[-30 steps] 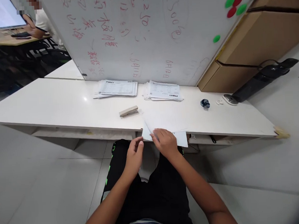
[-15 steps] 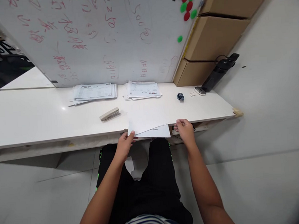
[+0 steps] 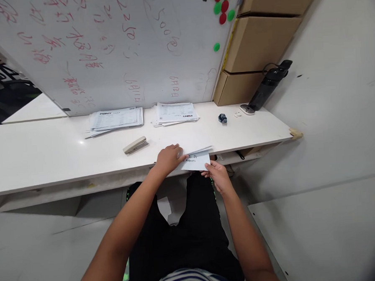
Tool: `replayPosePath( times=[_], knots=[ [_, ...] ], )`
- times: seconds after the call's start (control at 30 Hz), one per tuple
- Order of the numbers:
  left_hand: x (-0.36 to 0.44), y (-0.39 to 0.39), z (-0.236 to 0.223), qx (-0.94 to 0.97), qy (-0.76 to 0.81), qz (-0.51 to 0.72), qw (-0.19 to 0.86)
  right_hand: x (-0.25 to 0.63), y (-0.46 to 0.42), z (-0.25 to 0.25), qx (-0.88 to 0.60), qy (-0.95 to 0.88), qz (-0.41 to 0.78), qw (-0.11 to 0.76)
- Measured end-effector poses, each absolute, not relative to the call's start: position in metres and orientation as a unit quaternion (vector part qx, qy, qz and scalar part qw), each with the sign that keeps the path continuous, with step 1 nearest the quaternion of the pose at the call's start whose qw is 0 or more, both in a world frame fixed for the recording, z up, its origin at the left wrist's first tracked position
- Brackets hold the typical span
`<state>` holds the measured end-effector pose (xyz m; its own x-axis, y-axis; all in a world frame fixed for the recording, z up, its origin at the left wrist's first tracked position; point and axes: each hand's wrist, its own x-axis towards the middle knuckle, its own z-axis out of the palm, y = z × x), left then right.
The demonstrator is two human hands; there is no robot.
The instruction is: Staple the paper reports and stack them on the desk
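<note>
Printed sheets of paper (image 3: 196, 162) jut over the desk's front edge, with the word "Report" partly visible on the lower one. The near right corner of that sheet is pinched between the thumb and fingers of my right hand (image 3: 218, 175). My left hand (image 3: 170, 159) is closed at the paper's left side, its thumb at the lifted upper sheet, which bends up and hides part of the print. Left of my hands, a beige stapler (image 3: 135, 145) lies on the desk, touched by neither hand.
Two stacks of printed forms (image 3: 115, 118) (image 3: 175, 111) lie along the whiteboard (image 3: 109, 86). Toward the right are a small dark blue object (image 3: 222, 118), white earbuds (image 3: 237, 114), a mouse (image 3: 246, 109) and a black bottle (image 3: 270, 86) by cardboard boxes (image 3: 247, 85). An open shelf (image 3: 108, 182) runs under the desk.
My left hand has moved up and right along the paper, lifting the upper sheet. My right hand has come left and down and now grips the lower sheet's corner. The view has shifted slightly.
</note>
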<state>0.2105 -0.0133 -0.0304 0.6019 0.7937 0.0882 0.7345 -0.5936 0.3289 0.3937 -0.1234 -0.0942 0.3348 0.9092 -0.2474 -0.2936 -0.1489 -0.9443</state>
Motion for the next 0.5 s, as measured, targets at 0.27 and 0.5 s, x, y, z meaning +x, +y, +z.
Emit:
replayPosePath(
  times=[0.27,0.5],
  knots=[
    [0.192,0.01,-0.004,0.85,0.436,0.126,0.267,0.396,-0.124,-0.086,-0.565,-0.28,0.507,0.587],
    [0.186,0.013,-0.012,0.811,0.452,0.182,0.325,0.393,-0.123,-0.07,-0.581,-0.308,0.462,0.595]
  ],
)
